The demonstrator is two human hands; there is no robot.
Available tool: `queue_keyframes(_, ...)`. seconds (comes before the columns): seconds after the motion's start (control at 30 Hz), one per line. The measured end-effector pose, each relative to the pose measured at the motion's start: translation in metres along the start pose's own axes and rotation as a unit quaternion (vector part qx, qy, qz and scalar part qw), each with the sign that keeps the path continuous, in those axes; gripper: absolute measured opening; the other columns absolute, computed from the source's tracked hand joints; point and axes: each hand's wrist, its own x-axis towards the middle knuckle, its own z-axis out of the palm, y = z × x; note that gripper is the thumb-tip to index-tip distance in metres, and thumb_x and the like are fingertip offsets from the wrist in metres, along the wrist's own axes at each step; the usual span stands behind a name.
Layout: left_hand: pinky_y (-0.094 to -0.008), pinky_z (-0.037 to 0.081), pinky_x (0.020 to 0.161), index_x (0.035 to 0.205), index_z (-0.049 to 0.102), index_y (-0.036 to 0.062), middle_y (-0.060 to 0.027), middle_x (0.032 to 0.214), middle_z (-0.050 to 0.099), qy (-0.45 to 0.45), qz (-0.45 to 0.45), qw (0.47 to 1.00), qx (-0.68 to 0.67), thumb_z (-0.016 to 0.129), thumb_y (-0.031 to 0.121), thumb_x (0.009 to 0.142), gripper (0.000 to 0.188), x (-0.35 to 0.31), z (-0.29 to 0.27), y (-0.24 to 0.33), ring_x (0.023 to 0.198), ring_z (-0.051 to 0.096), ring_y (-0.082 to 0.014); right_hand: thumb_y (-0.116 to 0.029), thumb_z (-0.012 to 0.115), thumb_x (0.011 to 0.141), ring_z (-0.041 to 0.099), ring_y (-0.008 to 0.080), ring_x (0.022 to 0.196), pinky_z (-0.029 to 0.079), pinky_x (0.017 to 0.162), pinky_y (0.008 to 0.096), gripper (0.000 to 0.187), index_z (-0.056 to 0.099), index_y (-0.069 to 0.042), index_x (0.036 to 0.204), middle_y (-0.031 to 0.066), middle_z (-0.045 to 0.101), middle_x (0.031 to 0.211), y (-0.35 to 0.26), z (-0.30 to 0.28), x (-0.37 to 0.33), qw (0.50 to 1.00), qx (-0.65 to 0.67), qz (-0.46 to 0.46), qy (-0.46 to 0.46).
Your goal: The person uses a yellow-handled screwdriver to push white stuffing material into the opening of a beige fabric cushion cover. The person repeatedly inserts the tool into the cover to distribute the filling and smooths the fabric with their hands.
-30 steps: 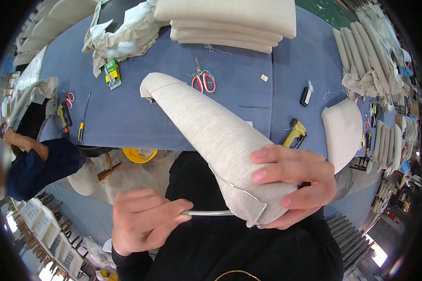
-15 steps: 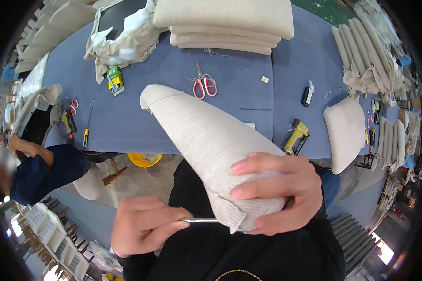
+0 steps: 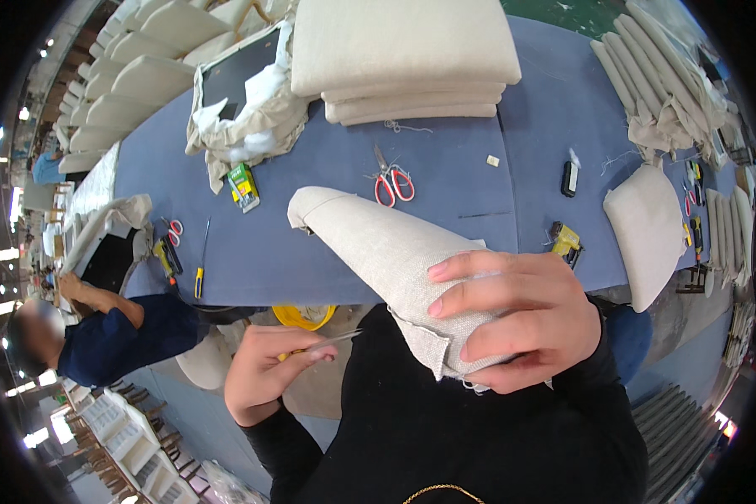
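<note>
My right hand (image 3: 517, 323) is clamped around the near end of a beige fabric cover (image 3: 395, 265), fingers wrapped over its hemmed edge and thumb underneath. The cover is a long roll that slants up and away from that grip, its far rounded end resting on the blue table (image 3: 311, 252). My left hand (image 3: 265, 374) sits just left of the grip, apart from the cloth, fingers pinched together on a thin metal pin-like tool (image 3: 332, 340) whose tip points toward the cover's near edge without touching it, as far as I can tell.

Beyond the cover's far end lie red-handled scissors (image 3: 392, 182). Left of the grip, on the table, lie a green-and-yellow packet (image 3: 244, 186) and a yellow-handled screwdriver (image 3: 201, 270). Right of the grip I see a yellow-and-black tool (image 3: 565, 241) and a beige cushion (image 3: 649, 233) at the table edge. Farthest out stands a stack of beige cushions (image 3: 403, 55). Another person in a dark blue sleeve (image 3: 113, 336) works at far left.
</note>
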Motion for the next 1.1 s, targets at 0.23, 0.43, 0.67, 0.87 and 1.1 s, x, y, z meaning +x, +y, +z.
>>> queue_keyframes(0.23,-0.0708,0.058,0.1,0.113,0.05,0.0103,-0.0202,0.12,0.077,0.159,0.328,0.877,-0.315,0.069,0.02,0.108,0.023,0.037,0.011,0.022,0.117,0.072,-0.0575,-0.009,0.099,0.062,0.067,0.044,0.133,0.05,0.114,0.0534,0.086,0.059,-0.004,0.138,0.0225,0.071,0.136,-0.035,-0.008,-0.019,0.975,0.009,0.218,0.031)
queue_keyframes(0.43,-0.0639,0.064,0.097,0.12,0.041,0.0131,-0.0184,0.12,0.075,0.069,0.341,0.87,-0.35,0.054,0.022,0.115,0.016,0.063,0.041,0.081,0.118,0.074,-0.0489,-0.034,0.104,0.063,0.074,0.0345,0.122,0.057,0.105,0.041,0.087,0.066,-0.005,0.135,0.0162,0.073,0.136,-0.046,0.007,-0.043,0.943,-0.126,0.284,0.12)
queue_keyframes(0.67,-0.0613,0.067,0.09,0.116,0.04,0.013,-0.0195,0.119,0.073,0.068,0.366,0.873,-0.314,0.044,0.028,0.118,0.016,0.08,0.036,0.098,0.117,0.074,-0.05,-0.048,0.105,0.058,0.08,0.0337,0.108,0.063,0.093,0.0403,0.085,0.074,0.0,0.121,0.0178,0.079,0.116,-0.041,0.004,-0.063,0.95,-0.185,0.198,0.153)
queue_keyframes(0.87,-0.0627,0.065,0.095,0.119,0.043,0.0119,-0.0195,0.116,0.074,0.028,0.336,0.893,-0.297,0.04,0.031,0.119,0.02,0.085,0.039,0.108,0.118,0.073,-0.0485,-0.051,0.105,0.057,0.08,0.0337,0.106,0.064,0.09,0.0403,0.086,0.074,-0.001,0.12,0.018,0.079,0.115,-0.039,0.002,-0.06,0.952,-0.197,0.178,0.15)
queue_keyframes(1.1,-0.0478,0.064,0.079,0.14,0.045,0.0063,-0.013,0.088,0.068,0.125,0.289,0.93,-0.188,0.047,0.027,0.118,0.03,0.092,0.03,0.109,0.092,0.075,-0.0353,-0.054,0.103,0.059,0.081,0.0332,0.097,0.064,0.085,0.0372,0.083,0.076,0.001,0.115,0.0175,0.08,0.11,-0.024,-0.013,-0.059,0.97,-0.185,0.096,0.125)
